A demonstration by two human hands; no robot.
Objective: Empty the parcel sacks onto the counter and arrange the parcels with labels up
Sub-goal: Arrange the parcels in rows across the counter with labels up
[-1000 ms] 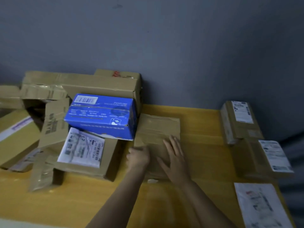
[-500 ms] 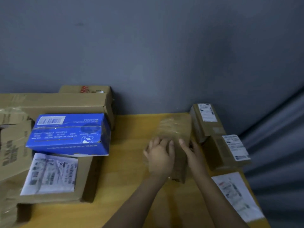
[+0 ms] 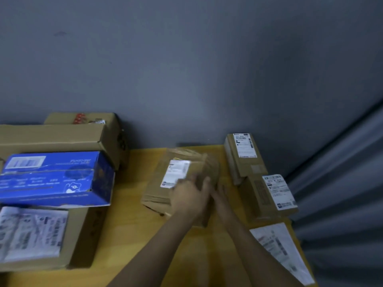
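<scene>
The label-up cardboard parcel [image 3: 176, 179] was clamped in fingers of the left hand [image 3: 187, 195], the right hand [image 3: 220, 193] unclear; laying flat was judged next.

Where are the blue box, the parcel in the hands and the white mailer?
blue box [image 3: 51, 187]: head view, front face.
parcel in the hands [image 3: 175, 174]: head view, white label.
white mailer [image 3: 279, 251]: head view, printed top.

Grey wall [image 3: 186, 69] behind, grey curtain [image 3: 342, 183] at rt.
</scene>
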